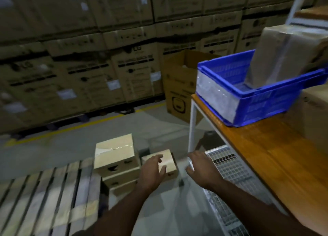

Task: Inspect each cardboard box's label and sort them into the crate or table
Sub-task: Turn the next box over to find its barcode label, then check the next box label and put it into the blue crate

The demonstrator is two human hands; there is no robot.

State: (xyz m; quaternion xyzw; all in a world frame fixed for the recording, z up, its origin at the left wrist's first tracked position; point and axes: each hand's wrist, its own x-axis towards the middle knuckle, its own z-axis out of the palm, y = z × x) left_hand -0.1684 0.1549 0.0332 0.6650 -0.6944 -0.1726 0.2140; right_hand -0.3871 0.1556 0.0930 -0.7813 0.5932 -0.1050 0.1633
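The small cardboard box (167, 162) sits low on the floor, just right of a stack of cardboard boxes (115, 162) beside a wooden pallet (48, 196). The left hand (153, 171) lies over the box top, fingers spread, not clamped. The right hand (201, 166) hovers open just right of the box; contact cannot be determined. On the wooden table (266, 157) to the right stands the blue crate (248, 100), holding a tilted wrapped box (284, 54).
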